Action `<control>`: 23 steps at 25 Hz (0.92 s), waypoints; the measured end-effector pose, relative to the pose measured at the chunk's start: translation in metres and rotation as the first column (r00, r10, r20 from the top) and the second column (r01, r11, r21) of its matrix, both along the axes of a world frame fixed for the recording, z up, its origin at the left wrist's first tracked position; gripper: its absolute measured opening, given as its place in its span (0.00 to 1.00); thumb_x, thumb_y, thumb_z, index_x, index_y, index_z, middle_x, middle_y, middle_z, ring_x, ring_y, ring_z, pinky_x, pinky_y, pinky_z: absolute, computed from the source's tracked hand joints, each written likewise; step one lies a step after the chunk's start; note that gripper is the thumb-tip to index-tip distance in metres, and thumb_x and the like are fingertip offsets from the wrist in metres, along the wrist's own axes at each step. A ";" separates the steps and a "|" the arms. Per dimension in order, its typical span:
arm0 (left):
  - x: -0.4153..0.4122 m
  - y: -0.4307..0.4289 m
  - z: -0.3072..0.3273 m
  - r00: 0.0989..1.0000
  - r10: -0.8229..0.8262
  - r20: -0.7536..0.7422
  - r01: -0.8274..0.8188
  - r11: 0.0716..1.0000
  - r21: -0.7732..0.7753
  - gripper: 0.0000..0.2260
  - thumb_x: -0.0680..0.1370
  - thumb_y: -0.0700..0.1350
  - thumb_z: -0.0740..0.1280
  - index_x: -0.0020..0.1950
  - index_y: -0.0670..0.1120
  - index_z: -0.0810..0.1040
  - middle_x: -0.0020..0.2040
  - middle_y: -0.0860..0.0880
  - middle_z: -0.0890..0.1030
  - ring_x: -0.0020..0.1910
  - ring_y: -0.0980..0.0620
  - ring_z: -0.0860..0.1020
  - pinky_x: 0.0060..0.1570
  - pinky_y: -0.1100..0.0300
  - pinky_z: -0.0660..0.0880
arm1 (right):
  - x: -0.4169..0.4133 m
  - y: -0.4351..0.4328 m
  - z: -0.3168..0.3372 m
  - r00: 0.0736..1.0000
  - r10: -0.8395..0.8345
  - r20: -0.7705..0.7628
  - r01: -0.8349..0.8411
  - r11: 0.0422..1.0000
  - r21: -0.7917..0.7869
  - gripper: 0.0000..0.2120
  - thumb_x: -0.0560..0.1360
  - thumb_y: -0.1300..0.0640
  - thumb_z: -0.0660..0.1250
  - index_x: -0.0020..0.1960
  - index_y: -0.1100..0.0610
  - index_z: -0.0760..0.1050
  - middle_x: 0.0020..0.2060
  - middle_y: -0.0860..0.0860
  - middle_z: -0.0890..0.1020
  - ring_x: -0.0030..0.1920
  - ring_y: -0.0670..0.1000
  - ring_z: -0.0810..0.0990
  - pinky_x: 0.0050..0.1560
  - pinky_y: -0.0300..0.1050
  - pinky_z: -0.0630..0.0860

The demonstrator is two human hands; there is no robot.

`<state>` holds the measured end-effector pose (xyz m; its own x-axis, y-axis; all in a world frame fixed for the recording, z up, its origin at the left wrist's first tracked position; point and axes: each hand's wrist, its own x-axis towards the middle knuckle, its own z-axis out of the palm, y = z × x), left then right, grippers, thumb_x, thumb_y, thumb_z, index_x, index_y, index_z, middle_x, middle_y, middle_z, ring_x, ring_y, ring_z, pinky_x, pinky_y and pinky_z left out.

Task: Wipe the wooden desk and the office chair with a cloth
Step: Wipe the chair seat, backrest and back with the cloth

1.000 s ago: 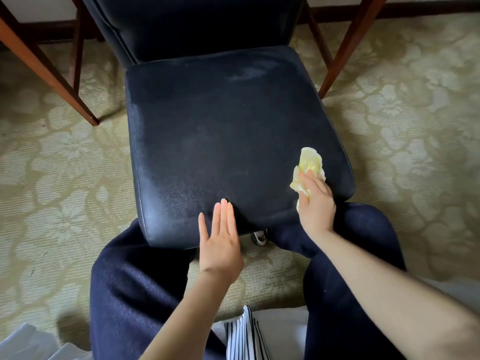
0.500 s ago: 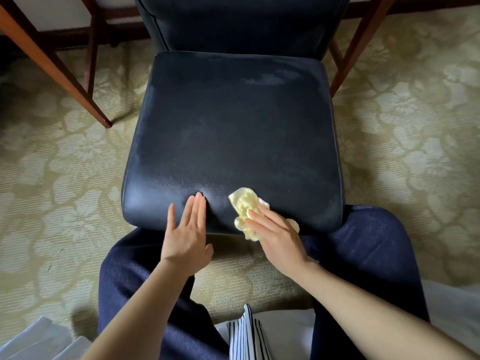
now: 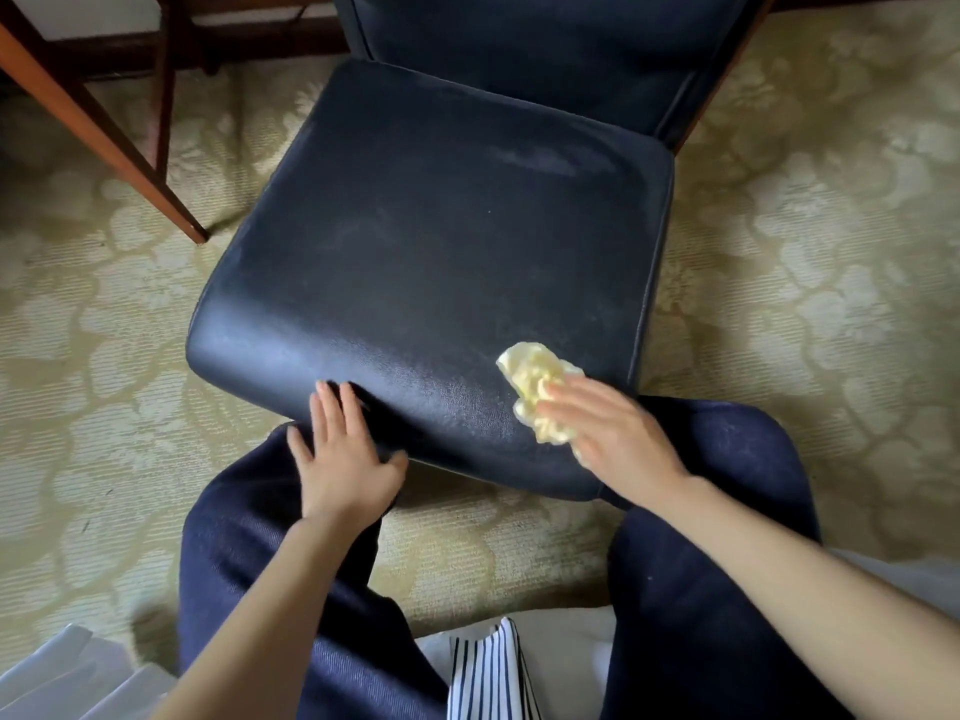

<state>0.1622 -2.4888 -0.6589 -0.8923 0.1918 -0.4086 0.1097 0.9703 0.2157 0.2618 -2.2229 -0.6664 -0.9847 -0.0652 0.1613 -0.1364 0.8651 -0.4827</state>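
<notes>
Head view, chair [image 3: 441,262] first: the dark seat fills the space ahead of both hands, w/ the backrest [image 3: 545,59] far beyond the R hand. The front edge runs skew, L corner farther off than the R, so the chair faces the person and a bit to their L. Seat looks near square, no clear long axis. Pale streaks far ahead of the R hand are prob unwiped. Counter leg [image 3: 104,132] stands well out far-L of the L hand; its top is not in view.

L hand [image 3: 343,459]: released, fingers flat on the front lip, thumb spread along the edge, bracing. R hand [image 3: 618,439]: fingers straight, pressing the cloth, not clenched. It's blurred, so mid-stroke I'd say.

Cloth [image 3: 535,381]: yellow wad on the seat nr its front R corner, half under the R fingers, rest poking out past the fingertips. Long axis runs diag, from beyond the fingertips back toward the R palm.

To do it well: flatten the wad for more contact, press evenly, overlap strokes front to back, then do lip, sides & backrest. Brace firm w/ the L hand; the chair prob swivels.
</notes>
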 end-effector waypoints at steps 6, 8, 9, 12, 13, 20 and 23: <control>0.060 0.065 -0.007 0.891 0.313 0.330 -0.432 0.810 0.398 0.43 0.75 0.46 0.68 0.77 0.41 0.40 0.77 0.42 0.36 0.77 0.44 0.42 0.73 0.50 0.43 | -0.053 0.052 0.011 0.903 -0.352 0.246 0.395 0.906 -0.153 0.19 0.75 0.66 0.66 0.64 0.54 0.75 0.65 0.51 0.75 0.70 0.52 0.68 0.69 0.38 0.60; 0.067 0.079 -0.009 0.886 0.306 0.349 -0.445 0.770 0.457 0.43 0.74 0.42 0.68 0.77 0.40 0.39 0.76 0.41 0.34 0.76 0.42 0.39 0.73 0.53 0.41 | -0.073 0.040 0.009 0.871 -0.433 0.231 0.468 0.875 -0.123 0.18 0.77 0.64 0.64 0.64 0.51 0.76 0.64 0.49 0.76 0.68 0.51 0.68 0.61 0.34 0.61; 0.066 0.082 -0.009 0.883 0.302 0.359 -0.450 0.761 0.467 0.43 0.73 0.40 0.67 0.76 0.39 0.38 0.76 0.40 0.34 0.76 0.41 0.38 0.73 0.53 0.39 | -0.080 0.030 0.008 0.857 -0.465 0.222 0.495 0.863 -0.101 0.18 0.77 0.64 0.63 0.64 0.51 0.76 0.64 0.48 0.76 0.67 0.51 0.69 0.58 0.36 0.63; 0.062 0.083 -0.012 0.882 0.280 0.379 -0.438 0.784 0.440 0.44 0.73 0.39 0.67 0.76 0.39 0.37 0.75 0.38 0.34 0.75 0.39 0.38 0.72 0.52 0.40 | -0.088 0.000 0.006 0.897 -0.382 0.224 0.412 0.905 -0.106 0.21 0.76 0.67 0.62 0.65 0.51 0.74 0.65 0.50 0.74 0.68 0.52 0.68 0.64 0.42 0.65; 0.061 0.082 -0.012 0.883 0.279 0.377 -0.434 0.794 0.427 0.44 0.72 0.40 0.67 0.76 0.39 0.37 0.76 0.38 0.35 0.75 0.38 0.39 0.72 0.52 0.41 | -0.088 -0.007 0.006 0.925 -0.303 0.229 0.336 0.934 -0.121 0.22 0.76 0.68 0.61 0.66 0.51 0.74 0.66 0.50 0.73 0.69 0.52 0.67 0.65 0.43 0.65; 0.049 0.058 -0.016 0.904 0.223 0.364 -0.361 0.854 0.375 0.42 0.70 0.35 0.60 0.76 0.42 0.36 0.76 0.42 0.34 0.75 0.41 0.37 0.72 0.48 0.40 | -0.065 -0.034 0.007 0.932 0.212 0.293 -0.194 0.977 -0.089 0.21 0.75 0.70 0.63 0.65 0.54 0.74 0.68 0.49 0.72 0.72 0.51 0.64 0.70 0.43 0.58; 0.041 0.044 -0.018 0.920 0.199 0.336 -0.313 0.891 0.330 0.41 0.70 0.34 0.58 0.76 0.42 0.36 0.77 0.43 0.35 0.76 0.42 0.38 0.72 0.47 0.40 | -0.051 -0.043 0.004 0.877 0.380 0.296 -0.384 0.922 -0.046 0.20 0.75 0.70 0.64 0.64 0.54 0.76 0.66 0.48 0.73 0.71 0.51 0.65 0.72 0.42 0.56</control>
